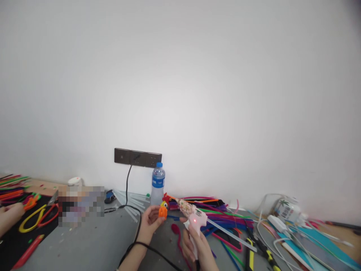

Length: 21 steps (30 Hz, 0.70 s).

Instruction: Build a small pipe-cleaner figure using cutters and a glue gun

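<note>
Between the fingers of my left hand [149, 224] is a small orange chick figure [163, 211] with a yellow face, a round eye and a red comb. My right hand [194, 241] is wrapped round the handle of a pale pink glue gun [197, 220], its small red light lit. The gun's crusted nozzle points left, close to the red comb; whether the two touch I cannot tell. A long clear glue stick [231, 234] sticks out from the back of the gun. A black cord [158, 253] passes over my left wrist.
A water bottle [158, 184] stands by the wall below a dark socket strip [137, 157]. Colourful pipe cleaners [225, 217] lie behind the gun. Pliers [263, 248] and white cables are at right. Scissors [34, 220] and another person's hand [11, 214] are at left.
</note>
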Available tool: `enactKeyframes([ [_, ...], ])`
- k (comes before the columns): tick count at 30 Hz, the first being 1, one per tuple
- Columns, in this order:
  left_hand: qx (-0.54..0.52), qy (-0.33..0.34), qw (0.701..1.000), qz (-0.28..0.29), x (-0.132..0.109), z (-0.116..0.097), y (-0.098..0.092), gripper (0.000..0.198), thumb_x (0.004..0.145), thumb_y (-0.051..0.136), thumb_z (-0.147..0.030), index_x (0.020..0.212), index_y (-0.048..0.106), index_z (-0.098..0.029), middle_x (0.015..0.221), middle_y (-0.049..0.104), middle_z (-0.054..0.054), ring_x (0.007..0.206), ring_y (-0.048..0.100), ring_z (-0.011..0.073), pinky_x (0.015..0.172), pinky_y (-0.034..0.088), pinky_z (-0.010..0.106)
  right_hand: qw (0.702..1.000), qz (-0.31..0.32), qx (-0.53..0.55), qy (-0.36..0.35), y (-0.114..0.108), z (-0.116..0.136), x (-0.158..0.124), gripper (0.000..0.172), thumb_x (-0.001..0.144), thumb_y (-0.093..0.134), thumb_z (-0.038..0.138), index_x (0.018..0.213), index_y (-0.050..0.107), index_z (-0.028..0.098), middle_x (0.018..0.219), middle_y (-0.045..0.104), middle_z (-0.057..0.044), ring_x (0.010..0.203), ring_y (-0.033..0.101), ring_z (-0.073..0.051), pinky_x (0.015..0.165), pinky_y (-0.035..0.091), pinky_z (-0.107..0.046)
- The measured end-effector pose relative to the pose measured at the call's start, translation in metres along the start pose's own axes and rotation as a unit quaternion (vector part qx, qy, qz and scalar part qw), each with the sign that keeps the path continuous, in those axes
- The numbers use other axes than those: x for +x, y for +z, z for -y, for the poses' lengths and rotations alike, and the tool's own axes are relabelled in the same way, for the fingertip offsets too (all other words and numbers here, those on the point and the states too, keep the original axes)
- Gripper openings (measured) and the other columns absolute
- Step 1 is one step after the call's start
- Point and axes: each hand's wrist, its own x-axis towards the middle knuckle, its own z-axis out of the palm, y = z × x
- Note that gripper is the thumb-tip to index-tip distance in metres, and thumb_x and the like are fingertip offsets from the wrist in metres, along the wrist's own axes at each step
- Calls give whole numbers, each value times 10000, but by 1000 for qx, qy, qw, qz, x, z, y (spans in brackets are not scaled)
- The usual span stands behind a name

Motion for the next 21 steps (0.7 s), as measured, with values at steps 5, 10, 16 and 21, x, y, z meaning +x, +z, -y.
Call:
enactKeyframes([
  [5,51,31,998,14,0,-4,-6,375,584,814,-418,844,727,-162,845,773,100,810,709,267,755,564,348,1000,-2,-1,26,-2,0,1,580,659,747,583,1017,591,155,381,356,151,235,210,-13,285,167,-146],
  [10,168,75,982,47,0,-12,-16,298,694,737,-353,936,729,-178,926,769,100,867,705,270,755,572,350,999,-17,-19,36,-2,2,-2,601,628,765,597,984,595,143,377,373,144,236,226,-13,279,167,-135],
  [16,240,150,958,49,0,-19,-16,178,729,683,-281,874,736,-192,882,745,83,828,695,258,705,584,352,996,-12,-71,48,2,5,-7,616,622,746,634,940,605,125,370,378,134,241,207,-7,278,142,-137],
  [21,307,202,930,31,0,-18,-18,151,715,684,-216,851,748,-224,890,744,72,881,667,279,786,536,396,993,-6,-105,62,10,6,-14,585,611,741,652,874,587,154,374,375,128,251,205,-10,288,119,-150],
])
